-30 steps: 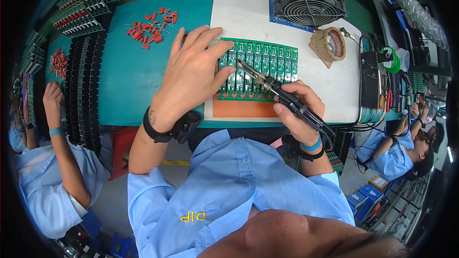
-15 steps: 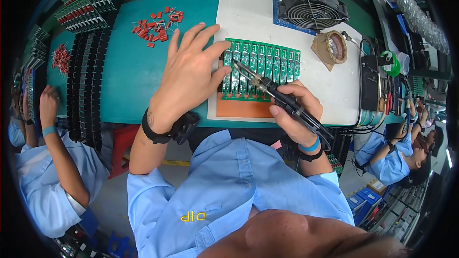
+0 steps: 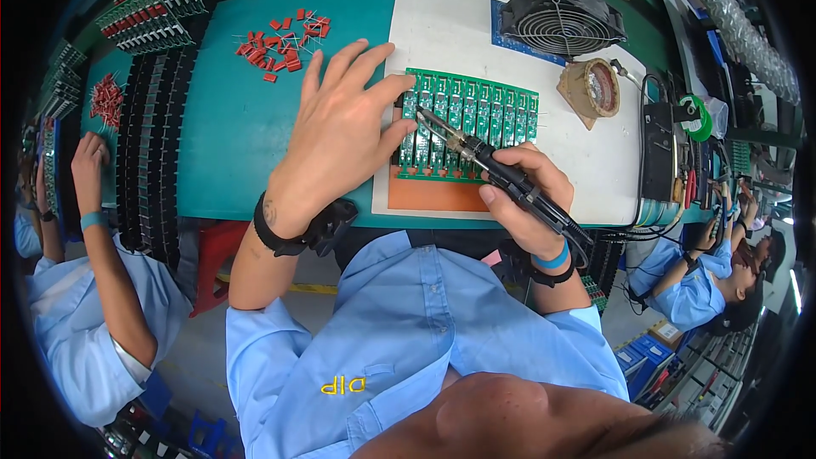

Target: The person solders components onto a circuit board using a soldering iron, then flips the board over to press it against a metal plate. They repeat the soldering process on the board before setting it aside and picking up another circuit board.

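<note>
A green panel of narrow circuit boards (image 3: 486, 116) lies in front of me, over an orange plate (image 3: 432, 196). My left hand (image 3: 333, 129) rests at the panel's left edge, fingers spread. Its index fingertip and thumb tip touch the edge, apart from each other. My right hand (image 3: 544, 194) is closed round the black handle of a soldering iron (image 3: 501, 167). The iron slants up to the left, its tip over the leftmost boards, close to my left thumb. Whether the tip touches a joint is too small to tell.
Loose red components with wire leads (image 3: 291, 49) lie on the green mat (image 3: 234, 127). A black fan (image 3: 561, 17) and a round tan container (image 3: 592, 89) stand beyond the panel. Black racks (image 3: 153, 132) stand at left. Cables (image 3: 646, 229) hang at right. Co-workers sit on both sides.
The panel and bench sit slightly farther right in the picture. My hands and the iron keep nearly the same pose. The left co-worker's hand has shifted slightly.
</note>
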Tool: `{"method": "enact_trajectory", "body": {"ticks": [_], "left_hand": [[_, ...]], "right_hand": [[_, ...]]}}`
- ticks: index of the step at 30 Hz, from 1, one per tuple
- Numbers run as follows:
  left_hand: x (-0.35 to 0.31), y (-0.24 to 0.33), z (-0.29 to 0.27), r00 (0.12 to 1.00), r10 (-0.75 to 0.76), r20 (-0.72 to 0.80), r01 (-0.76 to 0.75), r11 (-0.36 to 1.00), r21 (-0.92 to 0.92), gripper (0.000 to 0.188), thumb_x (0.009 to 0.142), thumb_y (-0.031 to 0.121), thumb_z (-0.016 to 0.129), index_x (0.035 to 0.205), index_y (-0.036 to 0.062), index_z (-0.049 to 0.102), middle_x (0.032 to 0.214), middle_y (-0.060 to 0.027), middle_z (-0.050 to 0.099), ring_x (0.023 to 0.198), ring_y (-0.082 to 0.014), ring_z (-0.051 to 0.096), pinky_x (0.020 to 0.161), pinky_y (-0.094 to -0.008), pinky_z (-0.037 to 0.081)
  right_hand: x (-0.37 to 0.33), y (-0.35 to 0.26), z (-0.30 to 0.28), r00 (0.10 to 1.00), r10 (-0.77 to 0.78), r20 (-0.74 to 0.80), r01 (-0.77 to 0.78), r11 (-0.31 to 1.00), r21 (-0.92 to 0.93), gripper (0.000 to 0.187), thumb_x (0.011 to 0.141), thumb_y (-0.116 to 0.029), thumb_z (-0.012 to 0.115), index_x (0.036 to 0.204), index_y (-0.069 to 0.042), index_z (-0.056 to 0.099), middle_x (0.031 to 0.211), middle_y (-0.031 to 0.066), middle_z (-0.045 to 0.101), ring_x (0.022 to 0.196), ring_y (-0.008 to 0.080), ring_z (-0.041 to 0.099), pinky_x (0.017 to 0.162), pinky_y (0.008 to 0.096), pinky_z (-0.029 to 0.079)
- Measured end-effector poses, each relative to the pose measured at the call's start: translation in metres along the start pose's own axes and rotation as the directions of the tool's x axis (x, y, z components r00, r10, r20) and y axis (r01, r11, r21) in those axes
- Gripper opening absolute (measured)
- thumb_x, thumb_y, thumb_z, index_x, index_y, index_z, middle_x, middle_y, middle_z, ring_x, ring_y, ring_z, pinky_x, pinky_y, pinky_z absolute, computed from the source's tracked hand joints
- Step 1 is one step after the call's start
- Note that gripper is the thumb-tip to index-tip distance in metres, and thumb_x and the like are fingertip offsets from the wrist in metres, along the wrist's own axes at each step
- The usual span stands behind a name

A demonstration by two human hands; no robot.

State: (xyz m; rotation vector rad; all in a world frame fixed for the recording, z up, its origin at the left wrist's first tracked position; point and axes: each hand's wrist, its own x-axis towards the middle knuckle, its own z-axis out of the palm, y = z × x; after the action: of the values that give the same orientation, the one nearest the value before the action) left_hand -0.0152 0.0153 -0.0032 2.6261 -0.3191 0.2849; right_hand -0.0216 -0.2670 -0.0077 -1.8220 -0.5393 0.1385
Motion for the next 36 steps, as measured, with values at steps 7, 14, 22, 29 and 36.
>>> {"method": "enact_trajectory", "body": {"ticks": [7, 14, 22, 29, 36], "left_hand": [[0.0, 0.0, 0.0, 1.0, -0.007, 0.006, 0.007, 1.0, -0.001, 0.046, 0.086, 0.021, 0.086, 0.129, 0.0139, 0.073, 0.152, -0.011, 0.059, 0.149, -0.037, 0.045, 0.125, -0.0608, 0.029], [0.0, 0.002, -0.002, 1.0, -0.017, 0.017, 0.017, 1.0, -0.009, 0.046, 0.086, 0.021, 0.085, 0.129, 0.0132, 0.073, 0.153, -0.0113, 0.058, 0.149, -0.0374, 0.044, 0.126, -0.0602, 0.028], [0.0, -0.004, 0.001, 0.998, 0.056, -0.029, -0.057, 0.998, -0.027, 0.046, 0.084, 0.02, 0.085, 0.127, 0.0081, 0.072, 0.147, -0.0173, 0.061, 0.144, -0.0413, 0.049, 0.123, -0.0607, 0.033], [-0.018, 0.059, 0.006, 0.982, 0.131, -0.135, -0.144, 0.985, -0.091, 0.05, 0.085, 0.023, 0.084, 0.13, 0.0036, 0.069, 0.145, -0.0175, 0.06, 0.141, -0.0412, 0.052, 0.119, -0.0591, 0.037], [-0.008, 0.145, 0.066, 0.906, 0.421, 0.032, -0.42, 0.907, -0.046, 0.052, 0.082, 0.032, 0.085, 0.126, 0.0072, 0.07, 0.136, -0.0115, 0.064, 0.136, -0.0336, 0.056, 0.122, -0.0611, 0.031]], "right_hand": [[0.0, -0.002, 0.0, 1.0, 0.01, 0.007, -0.01, 1.0, -0.006, 0.038, 0.083, 0.007, 0.078, 0.119, 0.006, 0.066, 0.099, 0.0114, 0.068, 0.09, 0.016, 0.067, 0.082, 0.029, 0.052], [-0.004, -0.003, -0.003, 1.0, -0.002, -0.004, 0.002, 1.0, 0.0, 0.038, 0.083, 0.007, 0.078, 0.119, 0.005, 0.066, 0.099, 0.0119, 0.069, 0.091, 0.0159, 0.067, 0.083, 0.0295, 0.053], [-0.033, 0.006, -0.045, 0.932, -0.132, -0.339, 0.124, 0.991, -0.045, 0.044, 0.087, 0.001, 0.077, 0.128, 0.004, 0.062, 0.108, 0.0127, 0.068, 0.096, 0.0172, 0.067, 0.089, 0.0315, 0.053], [-0.039, 0.043, -0.076, 0.753, 0.048, -0.656, -0.037, 0.999, 0.031, 0.048, 0.093, -0.002, 0.076, 0.137, 0.001, 0.058, 0.119, 0.0128, 0.067, 0.103, 0.0167, 0.064, 0.094, 0.031, 0.053], [-0.047, 0.055, -0.076, 0.787, -0.048, -0.616, 0.08, 0.996, 0.025, 0.054, 0.094, -0.003, 0.077, 0.143, 0.0, 0.054, 0.121, 0.0123, 0.067, 0.106, 0.0146, 0.062, 0.093, 0.0288, 0.053]]}}
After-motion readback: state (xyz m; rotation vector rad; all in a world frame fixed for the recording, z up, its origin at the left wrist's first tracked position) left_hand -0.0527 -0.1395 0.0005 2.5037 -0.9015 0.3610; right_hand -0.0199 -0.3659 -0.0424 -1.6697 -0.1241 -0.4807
